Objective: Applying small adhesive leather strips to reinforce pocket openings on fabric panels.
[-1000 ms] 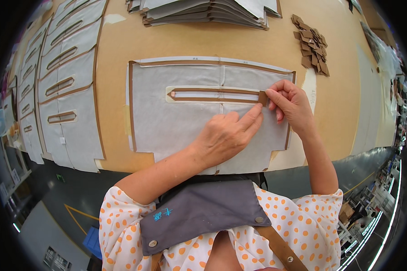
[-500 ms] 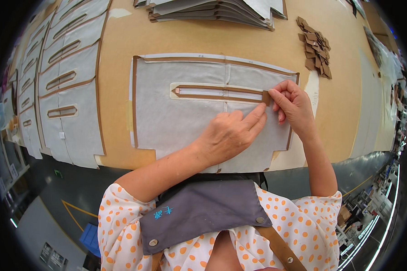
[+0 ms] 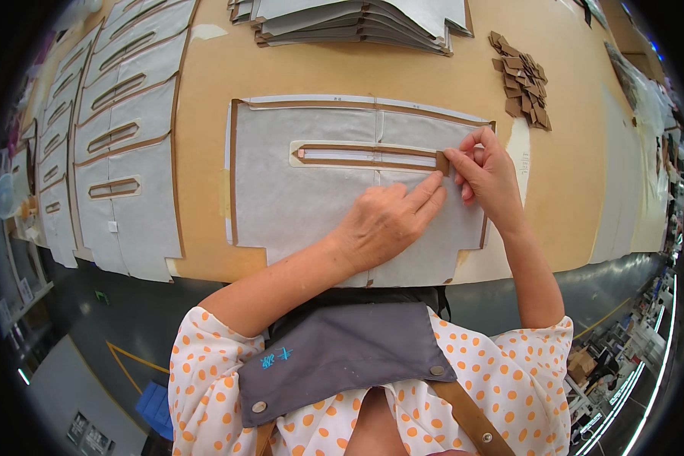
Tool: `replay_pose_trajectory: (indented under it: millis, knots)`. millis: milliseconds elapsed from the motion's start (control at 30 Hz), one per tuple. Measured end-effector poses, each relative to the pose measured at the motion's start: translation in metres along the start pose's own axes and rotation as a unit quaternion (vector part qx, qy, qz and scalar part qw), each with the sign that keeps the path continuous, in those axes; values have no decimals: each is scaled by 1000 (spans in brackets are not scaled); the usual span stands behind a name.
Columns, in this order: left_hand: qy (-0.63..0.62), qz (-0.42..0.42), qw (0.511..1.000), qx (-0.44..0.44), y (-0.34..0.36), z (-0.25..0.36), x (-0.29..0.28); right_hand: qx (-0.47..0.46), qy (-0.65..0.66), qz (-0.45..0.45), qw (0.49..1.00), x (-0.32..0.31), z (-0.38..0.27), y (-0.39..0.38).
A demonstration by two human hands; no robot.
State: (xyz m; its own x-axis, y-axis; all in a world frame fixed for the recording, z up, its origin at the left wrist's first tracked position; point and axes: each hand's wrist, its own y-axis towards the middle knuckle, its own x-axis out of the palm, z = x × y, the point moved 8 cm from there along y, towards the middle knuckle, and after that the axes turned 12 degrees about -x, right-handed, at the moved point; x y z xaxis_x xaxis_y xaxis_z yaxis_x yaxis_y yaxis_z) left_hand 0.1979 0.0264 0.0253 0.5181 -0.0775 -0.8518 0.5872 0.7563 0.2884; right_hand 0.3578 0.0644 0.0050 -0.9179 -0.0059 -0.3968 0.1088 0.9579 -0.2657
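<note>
A grey fabric panel (image 3: 296, 209) with brown-edged sides lies flat in front of me. Across its middle runs a long slot with a white zipper (image 3: 342, 156) inside, framed in brown. At the slot's right end sits a small brown tab (image 3: 442, 162), pinched at its upper right by the thumb and index finger of my right hand (image 3: 485, 176). My left hand (image 3: 391, 218) rests palm down on the panel below the slot, its fingers stretched out and the fingertips touching near the tab's lower edge. The tab's underside is hidden.
A pile of brown tabs (image 3: 523, 82) lies on the tan table (image 3: 562, 190) at the far right. Beyond the panel is a stack of grey panels (image 3: 349, 26). Overlapping rows of similar slotted panels (image 3: 129, 216) cover the left side.
The whole view has shifted slightly. Both hands keep nearly the same place at the tab, which still sits at the slot's right end.
</note>
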Motion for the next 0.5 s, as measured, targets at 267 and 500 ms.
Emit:
replay_pose_trajectory:
  millis: [267, 500]
  knots:
    - [-174, -7, 969, -173, 47, -39, -25, -354, -198, 54, 913, -7, -29, -48]
    - [-105, -59, 981, -154, 86, -45, 2, -394, -312, 2, 864, 18, -14, -59]
